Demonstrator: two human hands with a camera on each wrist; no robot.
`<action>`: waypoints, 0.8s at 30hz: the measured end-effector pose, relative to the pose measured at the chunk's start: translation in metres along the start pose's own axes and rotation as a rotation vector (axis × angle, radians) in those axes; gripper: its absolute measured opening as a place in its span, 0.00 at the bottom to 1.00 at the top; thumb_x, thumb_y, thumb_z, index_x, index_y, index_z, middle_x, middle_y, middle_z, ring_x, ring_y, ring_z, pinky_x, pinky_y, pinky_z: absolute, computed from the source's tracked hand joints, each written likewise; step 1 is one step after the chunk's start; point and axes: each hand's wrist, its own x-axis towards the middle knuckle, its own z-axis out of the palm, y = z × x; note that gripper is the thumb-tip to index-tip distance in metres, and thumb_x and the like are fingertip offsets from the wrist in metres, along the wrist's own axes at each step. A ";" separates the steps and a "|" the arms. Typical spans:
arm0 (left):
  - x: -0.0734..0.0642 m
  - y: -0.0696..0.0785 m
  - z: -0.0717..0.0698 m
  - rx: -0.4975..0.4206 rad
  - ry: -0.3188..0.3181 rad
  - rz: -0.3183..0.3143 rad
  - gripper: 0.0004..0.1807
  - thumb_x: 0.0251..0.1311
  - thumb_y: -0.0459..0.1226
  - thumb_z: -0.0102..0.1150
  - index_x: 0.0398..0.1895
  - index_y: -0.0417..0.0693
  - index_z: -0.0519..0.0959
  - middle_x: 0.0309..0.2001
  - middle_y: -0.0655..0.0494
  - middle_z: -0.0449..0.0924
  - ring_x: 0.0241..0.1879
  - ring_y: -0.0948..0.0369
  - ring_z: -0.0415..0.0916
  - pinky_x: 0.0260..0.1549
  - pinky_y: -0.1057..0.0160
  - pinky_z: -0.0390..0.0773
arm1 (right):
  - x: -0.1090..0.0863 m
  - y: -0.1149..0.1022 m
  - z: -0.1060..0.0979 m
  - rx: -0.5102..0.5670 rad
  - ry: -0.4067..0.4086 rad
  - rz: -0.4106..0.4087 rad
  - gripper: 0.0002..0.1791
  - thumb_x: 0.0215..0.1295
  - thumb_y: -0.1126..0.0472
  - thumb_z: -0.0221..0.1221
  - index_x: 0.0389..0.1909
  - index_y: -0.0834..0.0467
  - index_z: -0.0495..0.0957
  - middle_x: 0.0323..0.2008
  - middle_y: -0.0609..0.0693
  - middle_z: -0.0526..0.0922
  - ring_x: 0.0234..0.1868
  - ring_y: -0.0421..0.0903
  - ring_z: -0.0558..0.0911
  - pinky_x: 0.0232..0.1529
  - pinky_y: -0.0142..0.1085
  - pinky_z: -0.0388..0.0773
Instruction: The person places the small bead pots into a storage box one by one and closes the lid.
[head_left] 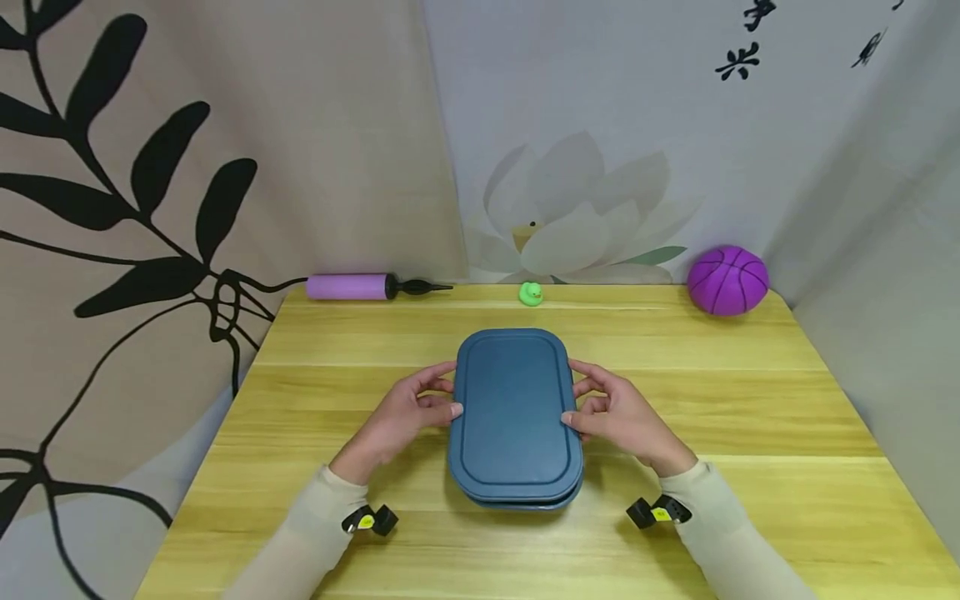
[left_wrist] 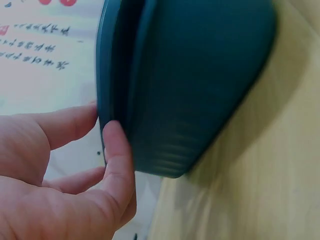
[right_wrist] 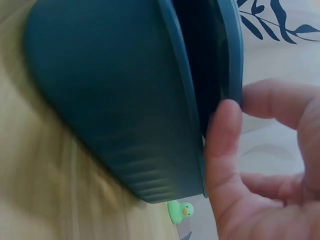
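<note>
A dark blue rectangular storage box [right_wrist: 110,90] with ribbed lower walls stands in the middle of the table. Over it lies its matching lid [head_left: 517,408], with a dark gap between lid and box rim in both wrist views. My left hand [head_left: 408,412] pinches the lid's left edge between thumb and fingers. On the opposite side, my right hand [head_left: 615,412] pinches the right edge the same way. The inside of the box is hidden under the lid.
Along the back edge of the wooden table [head_left: 750,500] lie a purple hand pump [head_left: 348,287] with a black nozzle, a small green rubber duck [head_left: 531,294] and a purple ball [head_left: 727,281] with basketball lines. Printed curtains hang directly behind.
</note>
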 end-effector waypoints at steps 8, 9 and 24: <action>0.002 -0.005 0.009 0.004 0.020 -0.017 0.43 0.62 0.31 0.75 0.80 0.58 0.69 0.62 0.44 0.72 0.52 0.56 0.79 0.45 0.65 0.84 | -0.008 -0.001 0.003 -0.094 0.043 -0.037 0.49 0.62 0.65 0.74 0.81 0.59 0.60 0.63 0.64 0.71 0.30 0.43 0.85 0.35 0.53 0.89; 0.002 -0.005 0.009 0.007 0.020 -0.017 0.43 0.62 0.31 0.75 0.80 0.57 0.68 0.62 0.44 0.72 0.51 0.56 0.79 0.45 0.65 0.84 | -0.009 -0.001 0.003 -0.107 0.046 -0.042 0.49 0.62 0.64 0.74 0.81 0.59 0.60 0.63 0.64 0.71 0.30 0.43 0.85 0.35 0.53 0.89; 0.001 -0.008 0.011 -0.015 0.003 -0.026 0.43 0.65 0.30 0.71 0.82 0.58 0.65 0.62 0.42 0.71 0.52 0.56 0.79 0.47 0.64 0.85 | -0.008 0.013 0.003 -0.133 0.024 -0.052 0.48 0.64 0.63 0.73 0.81 0.61 0.60 0.64 0.64 0.72 0.30 0.46 0.85 0.35 0.50 0.89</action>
